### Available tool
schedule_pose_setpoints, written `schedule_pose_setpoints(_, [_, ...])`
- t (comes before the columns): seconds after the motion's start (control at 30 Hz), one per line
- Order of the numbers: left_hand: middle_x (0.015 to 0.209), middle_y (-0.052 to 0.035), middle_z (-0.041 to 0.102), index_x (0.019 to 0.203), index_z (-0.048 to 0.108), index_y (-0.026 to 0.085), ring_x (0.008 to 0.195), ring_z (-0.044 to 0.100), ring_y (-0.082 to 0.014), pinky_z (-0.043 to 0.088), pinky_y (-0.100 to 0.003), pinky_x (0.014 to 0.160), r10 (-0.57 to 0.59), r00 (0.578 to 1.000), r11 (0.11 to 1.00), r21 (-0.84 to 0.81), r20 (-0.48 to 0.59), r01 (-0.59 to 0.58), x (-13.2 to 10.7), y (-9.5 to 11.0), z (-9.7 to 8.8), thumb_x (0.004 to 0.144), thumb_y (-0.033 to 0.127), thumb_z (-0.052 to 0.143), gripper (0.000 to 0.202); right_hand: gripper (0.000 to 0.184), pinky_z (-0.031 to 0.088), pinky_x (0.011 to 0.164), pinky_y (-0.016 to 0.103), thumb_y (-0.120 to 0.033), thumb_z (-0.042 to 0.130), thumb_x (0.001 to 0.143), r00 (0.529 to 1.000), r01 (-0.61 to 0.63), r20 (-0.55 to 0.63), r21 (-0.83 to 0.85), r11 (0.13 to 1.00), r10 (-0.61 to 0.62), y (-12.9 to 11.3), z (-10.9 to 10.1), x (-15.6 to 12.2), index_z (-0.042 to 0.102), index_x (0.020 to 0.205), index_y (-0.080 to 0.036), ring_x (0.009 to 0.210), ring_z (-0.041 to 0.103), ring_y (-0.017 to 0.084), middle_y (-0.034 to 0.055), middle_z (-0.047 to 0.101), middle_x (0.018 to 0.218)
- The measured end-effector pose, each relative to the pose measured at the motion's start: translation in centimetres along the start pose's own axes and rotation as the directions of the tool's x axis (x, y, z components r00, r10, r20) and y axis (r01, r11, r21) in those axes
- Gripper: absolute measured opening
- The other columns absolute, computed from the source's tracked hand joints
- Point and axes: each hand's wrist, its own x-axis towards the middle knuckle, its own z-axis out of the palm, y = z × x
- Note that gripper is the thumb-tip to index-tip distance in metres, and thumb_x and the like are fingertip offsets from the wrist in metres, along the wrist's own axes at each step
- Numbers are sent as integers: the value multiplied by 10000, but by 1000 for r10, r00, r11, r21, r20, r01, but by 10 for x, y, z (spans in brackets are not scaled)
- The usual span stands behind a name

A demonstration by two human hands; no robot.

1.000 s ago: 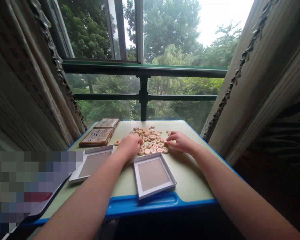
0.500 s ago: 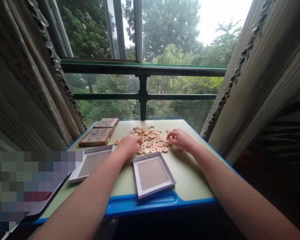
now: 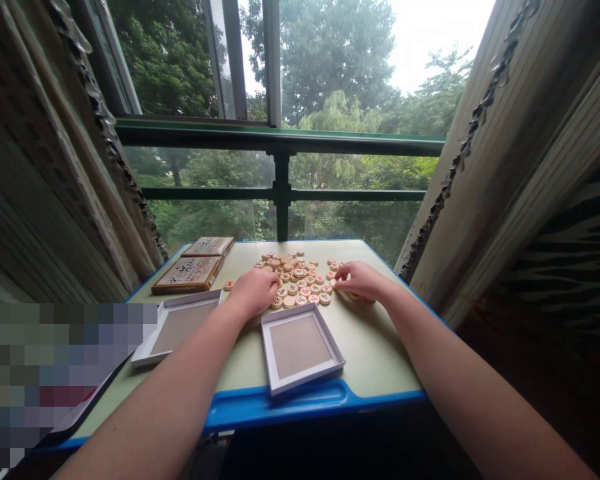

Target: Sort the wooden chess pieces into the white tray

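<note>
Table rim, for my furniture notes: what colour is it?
The table rim is blue, seen best in the head view.

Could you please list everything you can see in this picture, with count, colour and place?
xiangqi pieces: roughly thirty showing, pale wood with red or dark characters, clustered mid-table
lone piece: one, red-marked, apart to the left of the cluster
near tray: one, white, shallow, at the table's front edge
left tray: one, white, shallow, left of the near tray
printed boxes: two, brown, far left of the table, one behind the other
table: one, pale green top, blue rim
window rail: one, dark green, behind the table, trees beyond
curtains: two, ribbed beige, either side
left hand: curled on the cluster's left edge
right hand: fingertips at the cluster's right edge
</note>
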Motion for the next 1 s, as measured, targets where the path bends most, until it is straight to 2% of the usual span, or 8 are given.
schedule_pose_setpoints(0.13, [985,-31,687,872,700,237,947,595,-197,449,-277,816,0,1000,1000,-6,0,0,0,-1,0,806,250,410,298,184,430,603,228,-160,609,675,996,46,-82,-2,999,-46,-3,1,-2,669,849,-164,703,585,142,55,652,928])
schedule_pose_setpoints(0.3, [964,-35,687,857,699,229,925,596,-195,448,-278,805,11,1000,1000,8,-2,-11,2,-3,2,800,250,412,294,222,448,617,236,-102,594,673,999,41,2,16,999,-41,-5,0,-7,661,868,-183,667,591,135,35,659,873])
schedule_pose_setpoints(0.47, [898,-52,683,811,701,216,904,590,-201,450,-290,812,40,999,999,13,-20,-39,2,-4,3,812,301,422,291,175,462,760,271,-147,621,675,988,154,25,-18,988,-154,0,-2,-4,685,832,-190,855,596,196,57,645,908])
schedule_pose_setpoints(0.57, [897,-47,683,809,697,214,895,592,-194,450,-274,811,23,1000,1000,-21,-2,-23,3,-6,3,804,328,460,263,141,459,803,297,-202,629,700,989,142,-31,8,990,-142,2,-2,-1,688,827,-185,889,589,207,72,622,954])
schedule_pose_setpoints(0.67, [924,-44,683,840,694,222,911,593,-198,449,-274,809,-5,1000,999,-35,5,5,4,-7,2,803,334,486,240,149,453,813,305,-144,586,705,985,122,-128,25,992,-117,0,2,0,684,815,-170,878,578,196,71,607,948])
schedule_pose_setpoints(0.77, [993,-43,676,893,698,237,952,586,-202,445,-279,826,-31,999,999,-30,6,31,4,-9,1,813,299,482,238,188,432,842,316,-84,547,695,958,206,-209,20,978,-198,-6,9,0,685,788,-171,908,545,200,66,605,900])
schedule_pose_setpoints(0.87, [1040,-43,665,915,704,242,988,574,-197,435,-269,853,-47,999,999,-27,1,47,3,-9,0,811,273,481,247,216,416,857,336,-90,553,705,918,328,-251,47,944,-306,-18,17,-4,699,829,-190,936,512,209,69,604,928])
schedule_pose_setpoints(1.0, [961,-49,665,830,712,237,931,585,-191,439,-263,813,-40,999,999,3,17,40,2,-7,-2,805,224,458,256,238,359,915,383,-182,524,815,865,488,-186,91,868,-466,-38,22,-14,710,950,-244,970,486,211,65,607,1031])
